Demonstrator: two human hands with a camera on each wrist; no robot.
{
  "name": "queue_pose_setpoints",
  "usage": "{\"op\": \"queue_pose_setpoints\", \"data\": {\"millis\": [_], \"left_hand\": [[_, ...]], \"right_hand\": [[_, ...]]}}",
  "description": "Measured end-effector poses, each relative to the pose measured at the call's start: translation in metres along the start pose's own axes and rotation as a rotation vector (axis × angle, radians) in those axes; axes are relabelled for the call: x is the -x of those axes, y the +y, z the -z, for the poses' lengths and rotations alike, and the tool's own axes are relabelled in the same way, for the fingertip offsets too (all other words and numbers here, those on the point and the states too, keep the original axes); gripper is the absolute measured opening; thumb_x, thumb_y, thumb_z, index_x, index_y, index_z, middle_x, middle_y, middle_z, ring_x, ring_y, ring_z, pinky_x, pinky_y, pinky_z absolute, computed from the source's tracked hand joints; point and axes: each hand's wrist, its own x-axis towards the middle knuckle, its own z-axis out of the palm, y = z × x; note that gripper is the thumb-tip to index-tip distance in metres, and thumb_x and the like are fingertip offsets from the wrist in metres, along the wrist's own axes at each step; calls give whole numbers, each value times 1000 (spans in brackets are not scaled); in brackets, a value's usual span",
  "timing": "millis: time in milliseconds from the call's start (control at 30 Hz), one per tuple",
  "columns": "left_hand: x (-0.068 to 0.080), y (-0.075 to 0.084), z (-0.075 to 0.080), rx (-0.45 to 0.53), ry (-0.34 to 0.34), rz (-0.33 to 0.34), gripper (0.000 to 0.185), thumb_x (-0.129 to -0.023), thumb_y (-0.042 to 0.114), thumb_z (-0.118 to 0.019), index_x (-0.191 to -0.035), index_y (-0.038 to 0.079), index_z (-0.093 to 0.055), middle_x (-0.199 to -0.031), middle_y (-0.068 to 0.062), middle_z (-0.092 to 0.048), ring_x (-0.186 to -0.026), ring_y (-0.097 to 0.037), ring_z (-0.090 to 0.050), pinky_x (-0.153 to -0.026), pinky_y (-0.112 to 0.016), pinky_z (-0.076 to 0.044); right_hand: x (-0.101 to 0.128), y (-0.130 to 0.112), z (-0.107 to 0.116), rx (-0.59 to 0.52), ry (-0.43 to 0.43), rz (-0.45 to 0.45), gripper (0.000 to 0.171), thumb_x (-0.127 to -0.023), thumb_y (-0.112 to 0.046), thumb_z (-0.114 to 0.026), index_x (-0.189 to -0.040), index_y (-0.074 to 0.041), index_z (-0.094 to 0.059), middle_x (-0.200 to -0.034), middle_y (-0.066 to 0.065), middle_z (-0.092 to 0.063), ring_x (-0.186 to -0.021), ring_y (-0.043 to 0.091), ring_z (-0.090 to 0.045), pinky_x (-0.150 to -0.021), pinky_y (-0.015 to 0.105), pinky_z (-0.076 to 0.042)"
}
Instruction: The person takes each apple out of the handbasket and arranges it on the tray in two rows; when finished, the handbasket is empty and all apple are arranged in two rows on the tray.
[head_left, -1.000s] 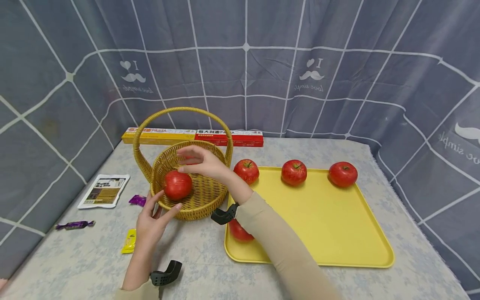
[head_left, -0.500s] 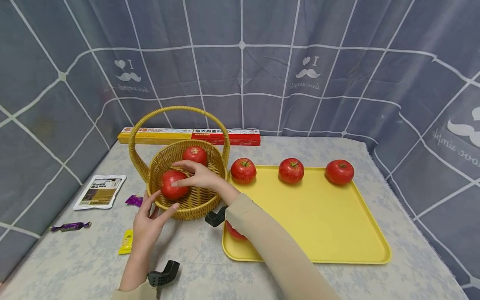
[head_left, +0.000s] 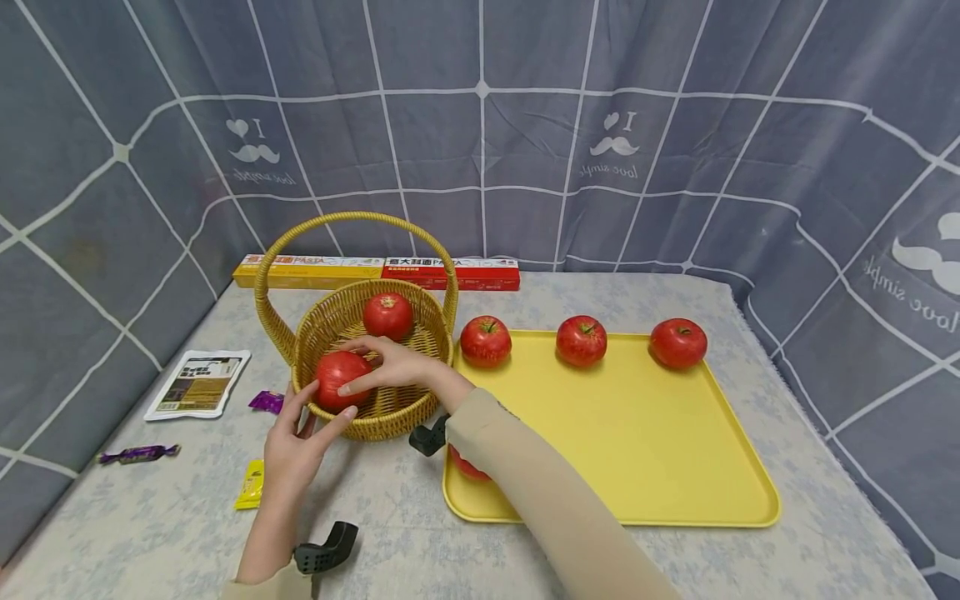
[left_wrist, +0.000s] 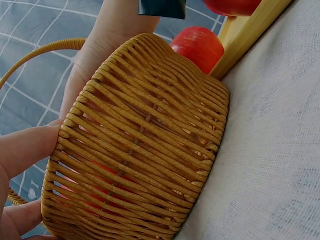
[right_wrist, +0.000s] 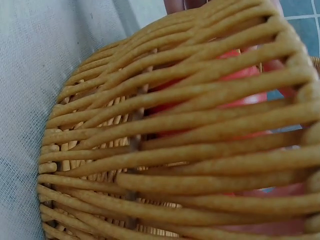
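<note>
Left of centre in the head view, the right hand [head_left: 393, 371] lies over an apple [head_left: 339, 379] at the near rim of the wicker basket [head_left: 420, 400], fingers curved round its top (a loose hold, not a squeeze). The left hand [head_left: 296, 446] rests against the basket's outer wall just below, fingers spread and fairly straight. A second apple [head_left: 387, 316] sits deeper inside

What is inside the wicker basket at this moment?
Two red apples: one at the back, one at the front rim under the right hand. The basket floor beneath them is mostly hidden.
</note>
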Motion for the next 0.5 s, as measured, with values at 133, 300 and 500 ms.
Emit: {"op": "queue_pose_setpoints", "data": {"millis": [133,300,500], "left_hand": [[1,1,0,8,2,-1,78,-83,32,-73,-147,10,-33,-156,1,1,-140,-25,-16,-108,-40,-30],[1,2,0,-9,4,9,79,-82,36,-73,-146,11,-34,-156,1,0,-141,-24,-16,-108,-39,-30],[0,2,1,-1,1,25,80,-82,37,-73,-147,13,-33,-156,3,0,-139,-23,-20,-106,-37,-32]], "right_hand": [[1,0,-1,-36,-2,35,61,-76,-25,-79,-127,-19,-47,-124,-6,-47,-115,11,-45,-91,24,-45],[3,-1,1,57,-43,14,71,-74,-23,-79,-136,-20,-45,-129,1,-42,-115,14,-42,-90,26,-45],[7,-2,5,34,-107,-45,67,-70,-20,-81,-127,-22,-47,-123,2,-45,-106,15,-47,-84,26,-48]]}}
